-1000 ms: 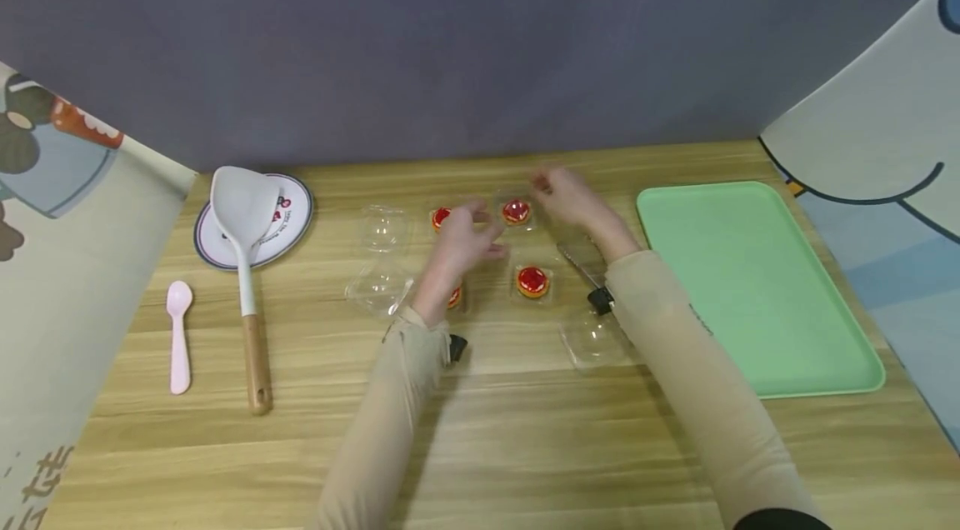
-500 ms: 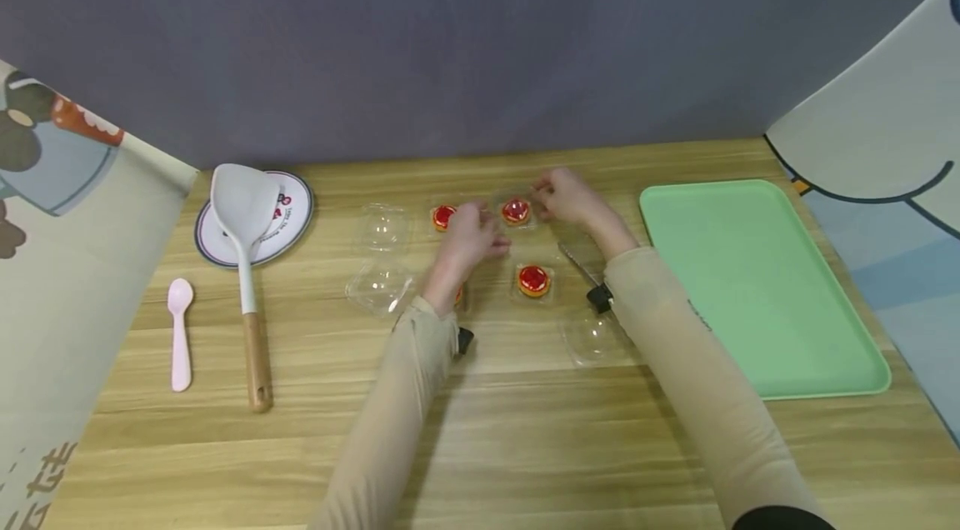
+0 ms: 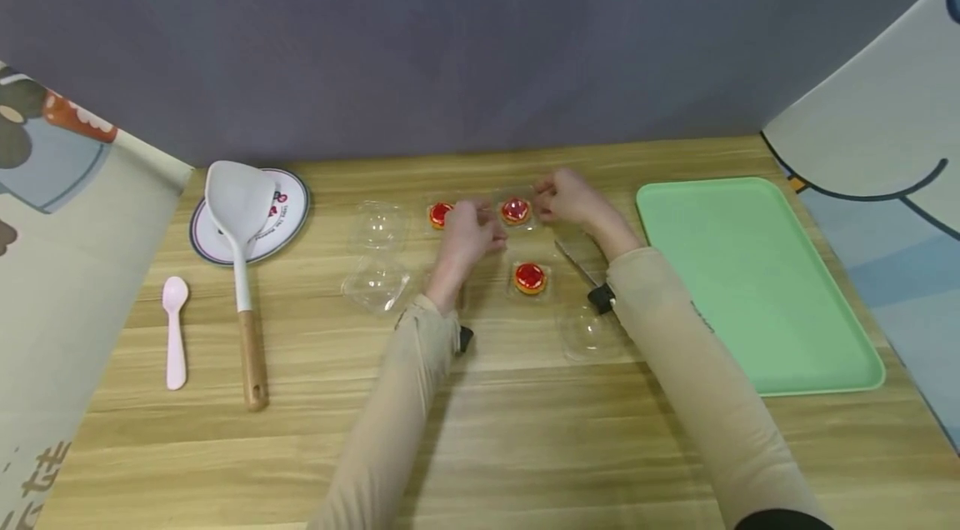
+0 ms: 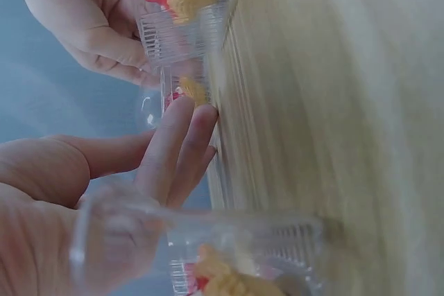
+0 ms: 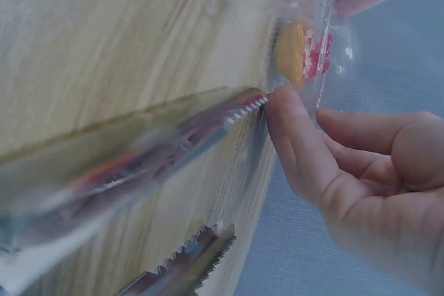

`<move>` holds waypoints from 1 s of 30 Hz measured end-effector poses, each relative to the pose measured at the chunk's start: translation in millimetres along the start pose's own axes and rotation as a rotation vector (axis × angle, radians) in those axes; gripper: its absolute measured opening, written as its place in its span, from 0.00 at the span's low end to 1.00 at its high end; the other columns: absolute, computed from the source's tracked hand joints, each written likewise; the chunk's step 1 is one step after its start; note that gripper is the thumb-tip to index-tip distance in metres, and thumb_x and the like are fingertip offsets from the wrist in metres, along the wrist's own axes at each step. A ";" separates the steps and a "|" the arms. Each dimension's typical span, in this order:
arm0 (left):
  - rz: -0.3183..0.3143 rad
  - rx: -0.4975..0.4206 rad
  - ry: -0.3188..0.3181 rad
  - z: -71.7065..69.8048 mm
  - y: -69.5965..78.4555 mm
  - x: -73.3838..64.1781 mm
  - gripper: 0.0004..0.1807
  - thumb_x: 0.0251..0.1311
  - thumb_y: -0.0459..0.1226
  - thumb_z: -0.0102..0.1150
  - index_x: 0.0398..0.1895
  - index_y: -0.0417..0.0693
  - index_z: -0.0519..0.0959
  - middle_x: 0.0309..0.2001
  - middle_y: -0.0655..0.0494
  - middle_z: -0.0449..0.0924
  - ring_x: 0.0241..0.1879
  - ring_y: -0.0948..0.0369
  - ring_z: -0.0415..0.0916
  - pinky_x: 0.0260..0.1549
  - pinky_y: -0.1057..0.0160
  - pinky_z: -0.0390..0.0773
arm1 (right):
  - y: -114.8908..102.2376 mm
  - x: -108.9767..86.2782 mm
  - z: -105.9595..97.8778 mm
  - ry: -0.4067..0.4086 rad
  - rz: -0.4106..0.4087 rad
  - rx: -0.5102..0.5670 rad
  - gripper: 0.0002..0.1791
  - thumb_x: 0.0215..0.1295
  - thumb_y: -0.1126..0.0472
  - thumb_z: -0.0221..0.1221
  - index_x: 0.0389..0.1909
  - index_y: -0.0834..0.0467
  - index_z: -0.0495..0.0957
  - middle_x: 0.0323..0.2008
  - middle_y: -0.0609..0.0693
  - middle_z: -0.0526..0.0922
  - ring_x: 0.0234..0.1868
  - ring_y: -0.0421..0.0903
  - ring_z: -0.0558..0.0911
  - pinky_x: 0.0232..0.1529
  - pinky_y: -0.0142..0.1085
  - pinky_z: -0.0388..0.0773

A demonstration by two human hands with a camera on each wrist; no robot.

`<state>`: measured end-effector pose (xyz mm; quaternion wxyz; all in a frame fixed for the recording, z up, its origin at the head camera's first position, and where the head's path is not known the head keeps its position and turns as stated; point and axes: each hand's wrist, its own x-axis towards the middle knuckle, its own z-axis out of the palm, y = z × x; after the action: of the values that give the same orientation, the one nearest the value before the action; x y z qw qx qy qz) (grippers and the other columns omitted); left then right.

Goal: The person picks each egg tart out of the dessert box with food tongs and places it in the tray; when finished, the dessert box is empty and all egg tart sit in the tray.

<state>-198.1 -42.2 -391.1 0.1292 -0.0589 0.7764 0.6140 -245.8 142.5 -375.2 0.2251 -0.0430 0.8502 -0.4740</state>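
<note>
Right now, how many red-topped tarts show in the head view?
3: one back-left tart beside the left hand, one back-right tart by the right hand, one front tart. The left arm may hide another.

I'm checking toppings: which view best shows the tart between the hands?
The head view: the tart shows its whole red top from above. The right wrist view shows its side through the clear box; the left wrist view, only part, beyond the left hand.

A clear plastic box holding a round, red-topped tart is flanked by a bare left hand and a bare right hand. A round, dark-rimmed white plate is partly covered by a white, wooden-handled spatula. A rectangular pale-green tray is set rightward.
</note>
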 end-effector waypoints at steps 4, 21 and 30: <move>0.003 0.056 0.026 -1.3 0.3 0.8 0.27 0.73 0.20 0.57 0.74 0.26 0.69 0.55 0.32 0.84 0.43 0.43 0.88 0.40 0.61 0.93 | -1.4 0.4 1.7 0.008 -0.011 0.002 0.24 0.78 0.77 0.47 0.70 0.83 0.64 0.59 0.78 0.77 0.54 0.63 0.83 0.50 0.32 0.89; 0.039 0.177 0.037 -2.2 -0.2 0.6 0.25 0.70 0.20 0.61 0.70 0.27 0.72 0.53 0.33 0.86 0.47 0.46 0.88 0.43 0.63 0.91 | 6.0 1.8 5.2 0.036 -0.078 -0.081 0.24 0.74 0.77 0.48 0.68 0.83 0.67 0.55 0.77 0.80 0.52 0.63 0.83 0.53 0.38 0.86; 0.050 0.148 0.038 -0.6 0.7 0.5 0.24 0.70 0.19 0.60 0.69 0.27 0.73 0.53 0.31 0.84 0.44 0.44 0.89 0.43 0.60 0.92 | 5.4 1.1 0.8 0.023 -0.083 -0.069 0.25 0.73 0.79 0.45 0.69 0.83 0.65 0.53 0.74 0.80 0.50 0.58 0.81 0.40 0.25 0.80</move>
<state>-198.8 -42.5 -390.4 0.1030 -0.0417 0.8232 0.5568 -245.7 144.5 -380.4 0.1939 -0.0806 0.8660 -0.4538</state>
